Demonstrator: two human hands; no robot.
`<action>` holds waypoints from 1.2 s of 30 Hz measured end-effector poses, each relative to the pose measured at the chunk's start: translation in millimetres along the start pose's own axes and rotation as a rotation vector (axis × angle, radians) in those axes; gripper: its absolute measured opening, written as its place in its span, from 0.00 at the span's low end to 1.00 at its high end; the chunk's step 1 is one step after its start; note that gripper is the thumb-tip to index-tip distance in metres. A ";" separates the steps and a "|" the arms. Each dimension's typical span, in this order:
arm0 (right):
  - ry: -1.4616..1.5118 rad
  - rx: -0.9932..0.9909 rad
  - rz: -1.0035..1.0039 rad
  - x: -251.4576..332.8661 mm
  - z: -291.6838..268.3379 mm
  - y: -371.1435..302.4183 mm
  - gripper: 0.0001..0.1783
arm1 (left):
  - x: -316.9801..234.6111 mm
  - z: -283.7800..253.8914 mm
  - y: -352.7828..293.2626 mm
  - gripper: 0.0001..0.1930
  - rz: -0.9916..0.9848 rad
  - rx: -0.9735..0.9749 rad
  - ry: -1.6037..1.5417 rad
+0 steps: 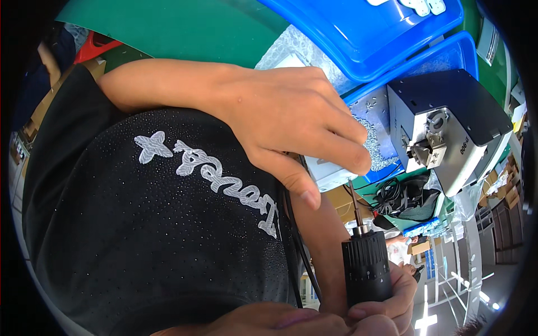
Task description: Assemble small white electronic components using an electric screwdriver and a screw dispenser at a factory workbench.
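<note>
My left hand [297, 117] reaches across the middle, back of the hand showing. Its fingers and thumb bend over a white box-shaped piece [327, 175], mostly hidden under the palm. In my right hand [392, 299], at the bottom, is a black electric screwdriver [367, 263] with a ribbed collar. Its thin metal bit points up toward the white piece and ends close beside my left index fingertip. Whether a screw sits on the bit is too small to tell.
Just right of my left hand, a blue bin [471, 53] holds many small screws [376, 143] and a black-and-silver screw feeder [448, 129]. A larger blue bin [358, 33] with white parts stands above. Bubble wrap [280, 47] lies on the green table [185, 28]; black cables [389, 193] lie below the feeder.
</note>
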State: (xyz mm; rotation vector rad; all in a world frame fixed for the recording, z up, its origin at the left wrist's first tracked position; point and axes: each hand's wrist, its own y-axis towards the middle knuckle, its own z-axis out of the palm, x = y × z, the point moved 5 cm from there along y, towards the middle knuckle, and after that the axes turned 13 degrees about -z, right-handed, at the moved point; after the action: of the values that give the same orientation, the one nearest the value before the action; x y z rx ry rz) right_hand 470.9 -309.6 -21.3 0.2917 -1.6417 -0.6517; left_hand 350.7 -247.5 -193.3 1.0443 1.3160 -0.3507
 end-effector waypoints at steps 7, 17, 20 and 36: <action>0.028 -0.045 -0.058 2.6 1.9 -3.7 0.11 | 0.1 5.3 -2.8 0.32 0.001 -0.017 -0.008; 0.099 -0.303 -0.361 -8.6 15.8 -13.2 0.10 | -0.3 0.2 -2.7 0.32 0.019 -0.028 -0.017; 0.076 -0.406 -0.505 -14.0 21.9 -13.4 0.10 | -0.4 -3.7 -2.8 0.32 0.007 -0.020 -0.035; -0.470 -0.194 0.238 -93.0 51.8 37.4 0.23 | -8.5 -209.1 81.5 0.25 -0.098 -0.225 0.898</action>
State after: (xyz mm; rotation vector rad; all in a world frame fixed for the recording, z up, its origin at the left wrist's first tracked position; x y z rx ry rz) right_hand 444.5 -216.6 -79.5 -0.2135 -2.0009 -0.7252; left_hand 279.5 -43.9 -130.8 0.9721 2.1497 0.2386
